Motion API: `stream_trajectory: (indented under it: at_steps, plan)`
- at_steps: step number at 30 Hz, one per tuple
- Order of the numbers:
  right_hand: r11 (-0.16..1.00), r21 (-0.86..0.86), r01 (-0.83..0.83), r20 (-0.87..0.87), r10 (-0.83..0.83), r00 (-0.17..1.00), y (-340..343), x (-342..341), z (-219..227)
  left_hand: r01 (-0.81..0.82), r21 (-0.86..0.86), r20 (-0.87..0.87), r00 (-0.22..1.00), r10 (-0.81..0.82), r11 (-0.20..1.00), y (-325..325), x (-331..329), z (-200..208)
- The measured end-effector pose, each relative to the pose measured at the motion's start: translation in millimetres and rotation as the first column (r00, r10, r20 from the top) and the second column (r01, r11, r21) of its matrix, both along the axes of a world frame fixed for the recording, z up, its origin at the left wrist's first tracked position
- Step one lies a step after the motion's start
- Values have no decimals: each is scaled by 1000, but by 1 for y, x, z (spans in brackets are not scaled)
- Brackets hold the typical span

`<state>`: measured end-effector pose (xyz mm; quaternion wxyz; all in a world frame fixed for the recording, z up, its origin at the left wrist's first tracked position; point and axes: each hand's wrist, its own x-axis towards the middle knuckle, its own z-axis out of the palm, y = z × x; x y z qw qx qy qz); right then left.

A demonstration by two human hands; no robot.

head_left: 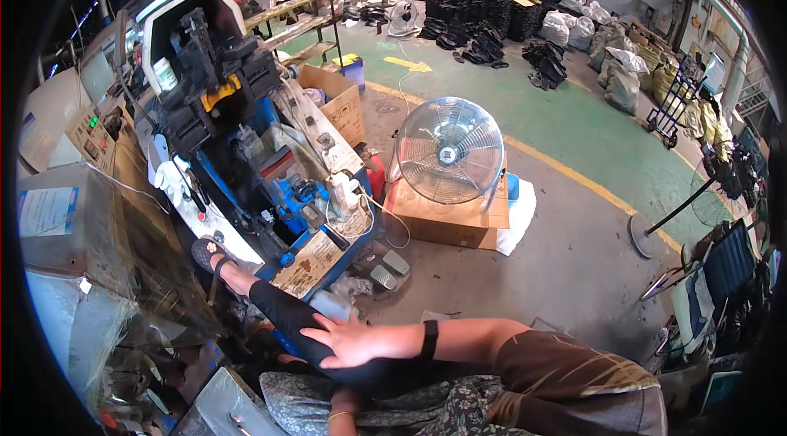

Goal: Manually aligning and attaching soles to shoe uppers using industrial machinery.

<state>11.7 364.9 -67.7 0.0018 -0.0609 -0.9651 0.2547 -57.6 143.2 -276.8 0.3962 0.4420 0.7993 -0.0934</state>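
My right hand (348,341), with a black band on its wrist, rests with fingers spread on my leg in black trousers (283,311). It holds nothing. Below it my left hand (345,400) shows only in part, beside a thin bracelet; its fingers are mostly hidden by my lap and the flowered grey cloth (299,403). My outstretched leg ends in a dark shoe (210,254) on the pale edge of a machine (238,249). White gloves (174,178) lie on that edge, further up.
A round metal fan (449,155) stands on a cardboard box (443,227). Foot pedals (385,272) lie on the floor by the machine. A control panel (92,134) is at the left. Black piles (484,47), sacks (619,84) and a hand truck (676,100) stand further off.
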Motion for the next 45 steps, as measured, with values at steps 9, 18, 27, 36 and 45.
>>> stream_trajectory:
  at_steps: [9, 18, 27, 36, 45]
  plan:
    - [981, -188, -37, 177, 71, 982, -8, 5, -45, -267, 15, 30, 964, 266, 964, 8, 10, -37]
    - [999, -53, -12, 249, 25, 968, -31, 13, -43, -87, 57, 56, 995, 84, 995, -3, 22, -39]
    - [998, -66, 11, 253, 6, 967, -39, 20, -47, -73, -9, 73, 995, 74, 997, 6, 38, 2]
    - [995, -95, 36, 262, -10, 965, -24, 26, -48, -74, -98, 39, 996, 78, 992, 23, 41, 0]
    - [990, -8, -140, 106, 140, 984, -62, 2, -29, -139, 234, 121, 986, 113, 962, -22, 50, 8]
